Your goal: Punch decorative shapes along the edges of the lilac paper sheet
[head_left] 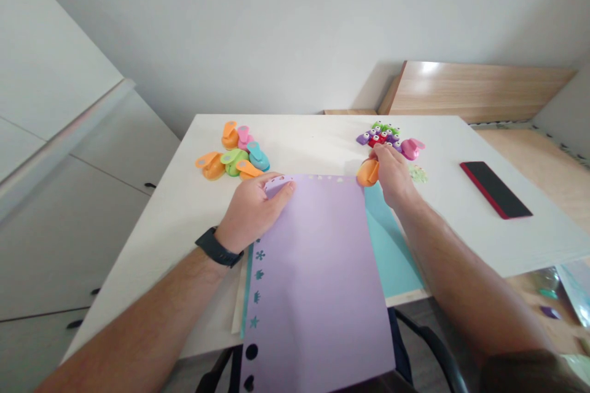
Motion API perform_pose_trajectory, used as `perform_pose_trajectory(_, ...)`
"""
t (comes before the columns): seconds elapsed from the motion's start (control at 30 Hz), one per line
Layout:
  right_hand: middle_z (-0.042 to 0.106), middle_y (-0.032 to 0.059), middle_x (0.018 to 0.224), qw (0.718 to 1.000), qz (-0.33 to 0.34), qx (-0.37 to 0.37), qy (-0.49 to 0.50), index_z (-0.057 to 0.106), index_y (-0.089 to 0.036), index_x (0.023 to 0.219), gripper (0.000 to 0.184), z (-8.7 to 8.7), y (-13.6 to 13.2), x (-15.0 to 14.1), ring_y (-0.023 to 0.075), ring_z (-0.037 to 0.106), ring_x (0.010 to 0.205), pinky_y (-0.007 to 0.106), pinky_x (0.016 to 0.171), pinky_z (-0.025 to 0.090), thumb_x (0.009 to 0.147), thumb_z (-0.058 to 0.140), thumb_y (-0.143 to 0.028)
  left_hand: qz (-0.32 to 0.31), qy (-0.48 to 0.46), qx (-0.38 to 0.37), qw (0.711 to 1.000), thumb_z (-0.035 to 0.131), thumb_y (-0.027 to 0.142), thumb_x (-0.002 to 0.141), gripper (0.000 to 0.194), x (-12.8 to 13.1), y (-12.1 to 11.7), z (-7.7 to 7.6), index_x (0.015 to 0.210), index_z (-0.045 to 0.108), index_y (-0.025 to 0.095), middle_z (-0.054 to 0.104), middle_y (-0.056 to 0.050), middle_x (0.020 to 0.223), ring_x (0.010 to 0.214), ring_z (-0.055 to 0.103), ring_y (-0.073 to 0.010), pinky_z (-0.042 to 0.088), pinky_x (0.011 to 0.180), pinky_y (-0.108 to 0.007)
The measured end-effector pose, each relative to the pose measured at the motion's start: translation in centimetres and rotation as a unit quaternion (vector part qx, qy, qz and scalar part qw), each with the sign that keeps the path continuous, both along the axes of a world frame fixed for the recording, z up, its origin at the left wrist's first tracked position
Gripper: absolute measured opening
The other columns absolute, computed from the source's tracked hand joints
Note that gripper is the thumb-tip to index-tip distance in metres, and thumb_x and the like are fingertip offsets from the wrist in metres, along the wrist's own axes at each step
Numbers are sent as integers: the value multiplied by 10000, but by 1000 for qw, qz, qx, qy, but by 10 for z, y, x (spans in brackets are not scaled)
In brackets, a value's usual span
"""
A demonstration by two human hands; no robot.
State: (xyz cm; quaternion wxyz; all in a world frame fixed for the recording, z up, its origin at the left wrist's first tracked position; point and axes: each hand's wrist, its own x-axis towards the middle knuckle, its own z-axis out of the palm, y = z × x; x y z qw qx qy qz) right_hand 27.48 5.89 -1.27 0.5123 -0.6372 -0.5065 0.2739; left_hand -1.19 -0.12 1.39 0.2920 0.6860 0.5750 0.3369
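We observed the right grip (pixel 391 175) clenched on an orange craft punch (pixel 367 172) at the far right corner of the lilac card sheet (pixel 318 295), whose long axis ran toward us. The left grip (pixel 251 212), released and flat, pressed the sheet's far edge.

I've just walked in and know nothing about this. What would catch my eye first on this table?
The lilac paper sheet comes first, lying across the near edge with punched shapes down its left side. At its top edge, the right hand grips an orange craft punch, while the left hand rests on the sheet. Beyond them sit bright clusters of larger craft punches and smaller punches.
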Motion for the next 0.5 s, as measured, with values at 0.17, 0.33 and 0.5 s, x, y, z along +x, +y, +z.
perform_pose_trajectory(0.17, 621, 17, 771, 999, 6, -5, 38, 606, -227, 790, 283, -1, 0, -3, 178, 561, 694, 291, 588, 412, 905, 532, -474, 0, -17, 2, 1000, 598, 428, 922, 285, 0, -1, 0, 921, 753, 188, 784, -18, 897, 815, 693, -215, 521, 790, -320)
perform_pose_trajectory(0.33, 598, 18, 752, 998, 13, -11, 58, 603, -224, 774, 310, 1, 0, -6, 174, 548, 680, 292, 570, 399, 905, 554, -501, 7, -25, 3, 1000, 596, 438, 921, 291, 0, -1, -1, 908, 748, 191, 787, -15, 890, 823, 701, -219, 517, 766, -315)
perform_pose_trajectory(0.5, 605, 24, 767, 999, 23, -24, 31, 588, -227, 806, 375, -2, 1, -4, 177, 559, 688, 304, 567, 405, 922, 511, -575, 9, -30, 3, 999, 607, 441, 920, 284, -1, 0, -2, 939, 754, 198, 791, -11, 917, 837, 707, -218, 522, 770, -305)
